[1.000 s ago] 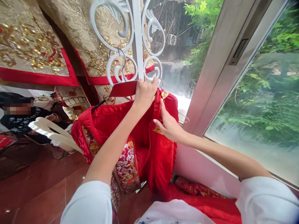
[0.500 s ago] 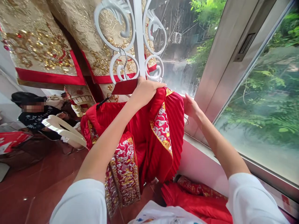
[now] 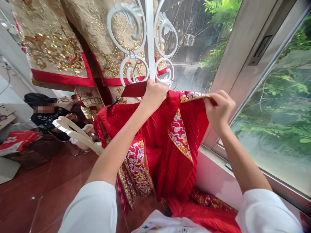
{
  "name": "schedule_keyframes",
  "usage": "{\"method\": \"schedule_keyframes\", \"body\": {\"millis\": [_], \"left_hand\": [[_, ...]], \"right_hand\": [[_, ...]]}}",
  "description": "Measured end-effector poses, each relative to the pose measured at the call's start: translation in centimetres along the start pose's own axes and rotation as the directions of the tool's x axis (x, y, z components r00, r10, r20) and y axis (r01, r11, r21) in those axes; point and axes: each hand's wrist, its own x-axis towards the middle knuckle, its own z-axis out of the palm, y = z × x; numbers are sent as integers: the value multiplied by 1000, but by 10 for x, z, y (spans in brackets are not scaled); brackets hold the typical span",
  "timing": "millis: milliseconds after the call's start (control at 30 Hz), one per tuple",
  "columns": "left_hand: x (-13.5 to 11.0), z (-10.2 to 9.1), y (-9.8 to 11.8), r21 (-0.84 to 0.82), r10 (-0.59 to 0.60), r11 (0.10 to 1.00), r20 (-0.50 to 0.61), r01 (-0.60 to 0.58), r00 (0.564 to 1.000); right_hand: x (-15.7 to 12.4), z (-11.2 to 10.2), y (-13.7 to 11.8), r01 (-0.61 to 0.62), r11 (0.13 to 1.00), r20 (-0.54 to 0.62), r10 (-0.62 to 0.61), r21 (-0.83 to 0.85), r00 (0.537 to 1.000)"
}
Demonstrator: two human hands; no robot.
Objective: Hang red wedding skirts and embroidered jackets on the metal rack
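A red pleated skirt with silver and gold embroidery hangs in front of me. My left hand is closed around its top edge, close to the white post; the fingertips are hidden. Further right, my right hand pinches the embroidered upper corner and holds it stretched out sideways. A flat dark red strip sticks out to the left of my left hand. Above it, a metal hanger hook loops over the white scrollwork stand.
Beige gowns with gold sequins hang behind the stand. A seated person is at the left, near a cream chair. At the right is a sliding window frame. More red cloth lies low in front of me.
My right hand has moved from beside the skirt to grip its top corner and pull it out to the right. My left hand stays on the top edge.
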Motion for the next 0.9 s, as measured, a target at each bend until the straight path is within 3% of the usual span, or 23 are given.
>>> {"method": "schedule_keyframes", "body": {"millis": [67,167,300,400,500,533,567,667,733,767,800,833,900], "left_hand": [[-3,-3,2,-11,4,1000,3,-4,1000],[-9,-9,2,76,12,997,44,-16,999],[-15,-18,6,204,55,976,78,-70,995],[-13,-21,10,223,79,971,20,-82,997],[-11,-17,10,223,66,972,9,-67,998],[-12,-14,10,230,61,971,14,-62,998],[-14,-10,9,234,64,970,11,-64,998],[-35,-1,10,234,102,968,-54,-87,993],[-64,2,9,228,28,974,-177,13,984],[-81,2,7,220,-69,967,-267,131,961],[-100,2,4,196,-199,938,-368,285,908],[-119,2,0,154,-347,874,-465,461,814],[-154,3,-12,61,-572,681,-577,730,583]], "right_hand": [[-33,-4,-6,20,991,-120,-36,-136,992],[-62,-12,-15,45,984,-112,-65,-171,992],[-40,-39,-34,111,987,-347,-144,-114,927],[-22,-46,-52,240,959,-528,-283,-150,801],[-36,-23,-64,391,880,-623,-469,-270,626],[-46,-11,-64,425,854,-590,-517,-301,621],[-56,1,-61,454,833,-524,-552,-315,649],[-74,27,-44,526,806,-226,-584,-270,780],[-67,31,-35,541,824,-58,-557,-169,829],[-58,30,-33,519,847,-17,-524,-115,852],[-45,29,-34,483,872,-15,-486,-76,874],[-29,29,-38,454,890,-33,-455,-46,890],[6,35,-56,440,898,-76,-439,0,895]]}}
